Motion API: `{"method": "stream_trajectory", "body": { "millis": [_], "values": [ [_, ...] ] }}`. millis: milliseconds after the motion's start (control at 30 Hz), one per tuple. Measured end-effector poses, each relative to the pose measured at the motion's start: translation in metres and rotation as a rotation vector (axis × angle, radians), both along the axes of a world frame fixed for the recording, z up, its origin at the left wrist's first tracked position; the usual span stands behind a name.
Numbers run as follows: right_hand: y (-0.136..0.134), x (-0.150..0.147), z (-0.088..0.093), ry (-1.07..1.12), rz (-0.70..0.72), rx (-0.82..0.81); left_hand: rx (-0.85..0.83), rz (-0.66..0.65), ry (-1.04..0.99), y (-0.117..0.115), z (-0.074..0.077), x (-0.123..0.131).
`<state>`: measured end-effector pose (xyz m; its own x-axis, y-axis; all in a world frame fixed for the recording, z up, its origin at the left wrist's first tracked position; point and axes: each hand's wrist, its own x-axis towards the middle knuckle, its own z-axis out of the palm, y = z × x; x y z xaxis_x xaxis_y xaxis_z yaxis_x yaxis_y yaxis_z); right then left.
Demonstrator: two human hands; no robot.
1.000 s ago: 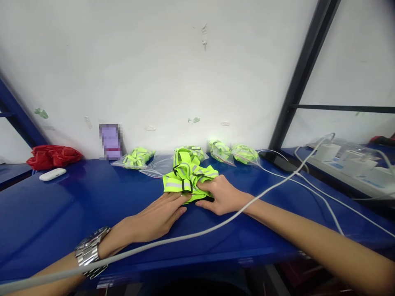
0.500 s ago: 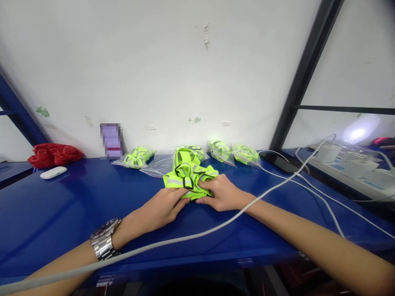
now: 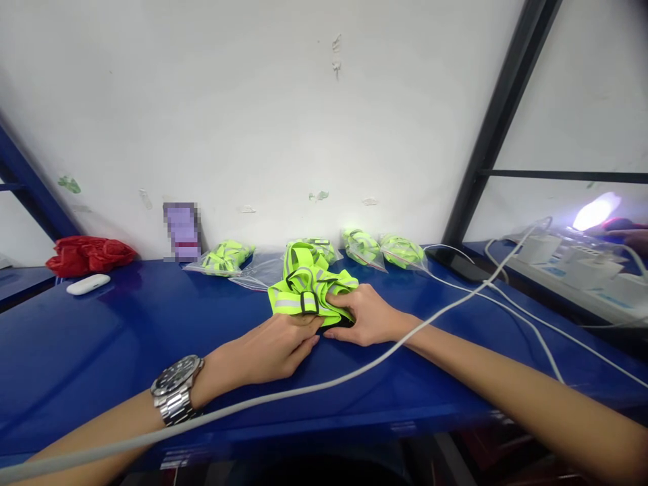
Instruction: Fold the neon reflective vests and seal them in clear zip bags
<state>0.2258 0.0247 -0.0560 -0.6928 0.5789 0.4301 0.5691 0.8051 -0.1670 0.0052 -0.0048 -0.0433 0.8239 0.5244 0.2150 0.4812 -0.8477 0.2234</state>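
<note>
We had a loose bundle of neon yellow-green webbing with silver-grey stripes [image 3: 318, 280] midway along the glossy blue bench [image 3: 152, 324], its long axis running from near edge toward far edge, a flat folded loop pointing toward the left end. A black rectangular slider [image 3: 304, 304] sat on that loop. Our right hand [image 3: 368, 316] was clamped on its near right side; our left hand [image 3: 276, 345] touched its near end, though whether it gripped we could not tell. Along the far edge lay clear plastic bags of similar webbing [image 3: 362, 246]; near the far left corner, a crumpled red bundle [image 3: 91, 255].
</note>
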Motion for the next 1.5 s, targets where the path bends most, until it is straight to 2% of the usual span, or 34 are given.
{"method": "stream_trajectory", "body": {
  "millis": [267, 433, 633, 733, 833, 933, 1000, 1067, 1167, 1300, 1400, 1500],
  "values": [
    [0.001, 0.002, 0.001, -0.136, 0.001, 0.052, -0.043, -0.006, 0.065, 0.013, 0.004, 0.012],
    [0.001, 0.002, 0.0, -0.254, 0.034, 0.121, -0.066, 0.041, 0.055, 0.014, 0.007, 0.011],
    [-0.001, -0.003, 0.008, -0.504, 0.039, 0.257, -0.032, 0.071, -0.035, 0.021, 0.0, 0.003],
    [0.001, -0.006, 0.01, -0.546, 0.029, 0.327, 0.006, 0.053, -0.079, 0.027, -0.006, -0.001],
    [0.002, -0.008, 0.009, -0.509, 0.011, 0.308, 0.126, 0.025, -0.093, 0.029, -0.015, -0.003],
    [0.001, -0.01, 0.007, -0.373, -0.022, 0.281, 0.31, 0.029, -0.065, 0.024, -0.021, -0.003],
    [-0.001, -0.012, 0.006, -0.252, -0.049, 0.245, 0.406, 0.044, -0.088, 0.019, -0.021, -0.002],
    [-0.003, -0.016, 0.006, -0.134, -0.061, 0.176, 0.421, 0.086, -0.165, 0.016, -0.018, 0.001],
    [-0.005, -0.023, 0.009, 0.019, -0.072, 0.043, 0.288, 0.198, -0.267, 0.014, -0.008, 0.006],
    [-0.003, -0.033, 0.017, 0.156, -0.1, -0.14, -0.018, 0.371, -0.258, 0.019, 0.011, 0.008],
    [0.004, -0.037, 0.02, 0.181, -0.129, -0.286, -0.215, 0.47, -0.248, 0.027, 0.02, 0.004],
    [0.013, -0.037, 0.018, 0.181, -0.159, -0.367, -0.265, 0.515, -0.201, 0.035, 0.021, 0.002]
  ]
}}
